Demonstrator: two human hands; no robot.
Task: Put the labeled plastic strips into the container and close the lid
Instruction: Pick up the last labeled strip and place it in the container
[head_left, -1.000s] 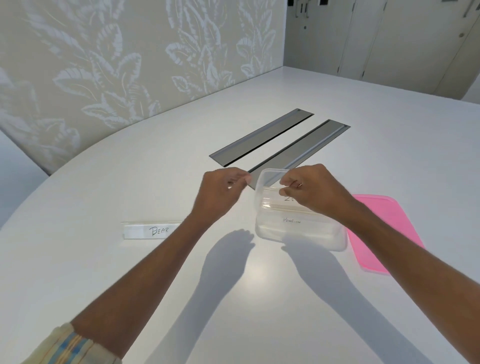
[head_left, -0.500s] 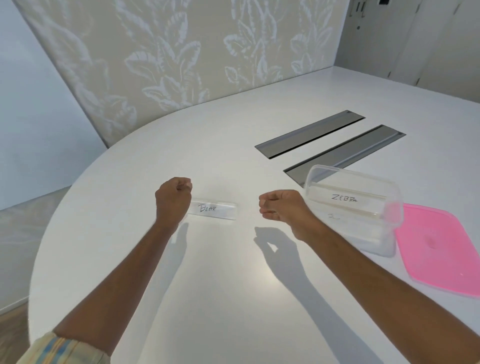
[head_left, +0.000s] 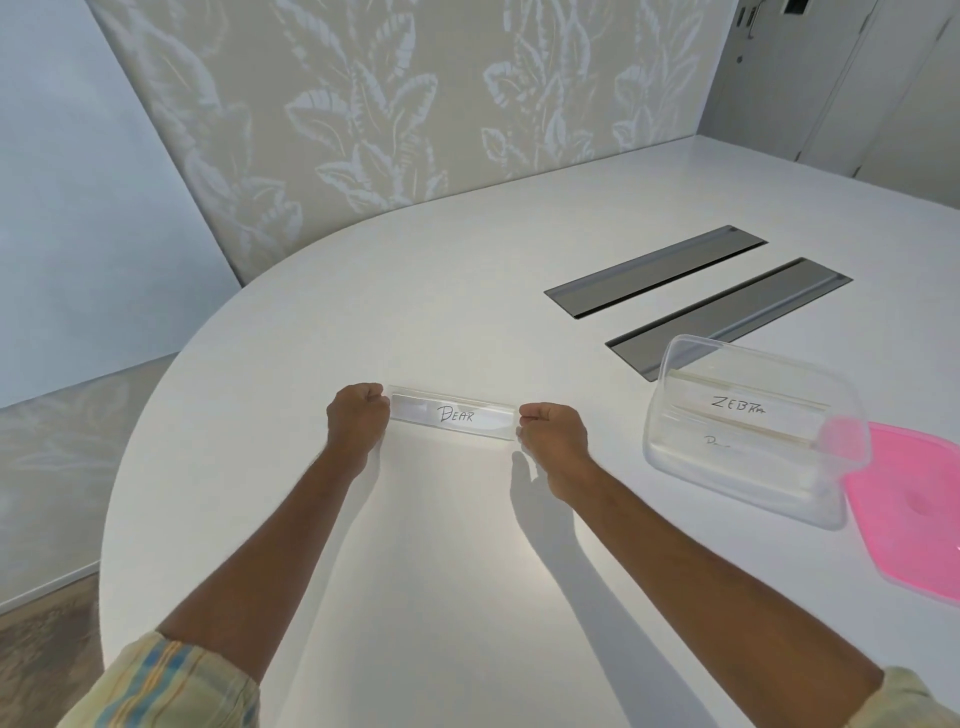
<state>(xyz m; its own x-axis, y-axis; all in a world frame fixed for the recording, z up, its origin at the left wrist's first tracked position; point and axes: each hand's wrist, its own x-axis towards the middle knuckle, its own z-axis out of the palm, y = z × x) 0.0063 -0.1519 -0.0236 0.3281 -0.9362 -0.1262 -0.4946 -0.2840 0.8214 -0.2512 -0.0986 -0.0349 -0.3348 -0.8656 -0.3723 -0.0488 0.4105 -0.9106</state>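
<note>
A clear plastic strip labeled "BEAR" (head_left: 453, 415) lies on the white table (head_left: 415, 571) in front of me. My left hand (head_left: 358, 418) pinches its left end and my right hand (head_left: 553, 434) pinches its right end. To the right stands an open clear container (head_left: 675, 457) with a strip labeled "ZEBRA" (head_left: 737, 405) inside and another strip beneath it, its writing mostly hidden. The pink lid (head_left: 914, 509) lies flat on the table just right of the container.
Two grey recessed panels (head_left: 654, 270) (head_left: 727, 317) are set into the tabletop behind the container. The table's curved edge runs at the left, with floor below. A leaf-patterned wall stands behind.
Both hands left the container, where the "ZEBRA" strip now lies, and moved left to the "BEAR" strip. They now grip its two ends.
</note>
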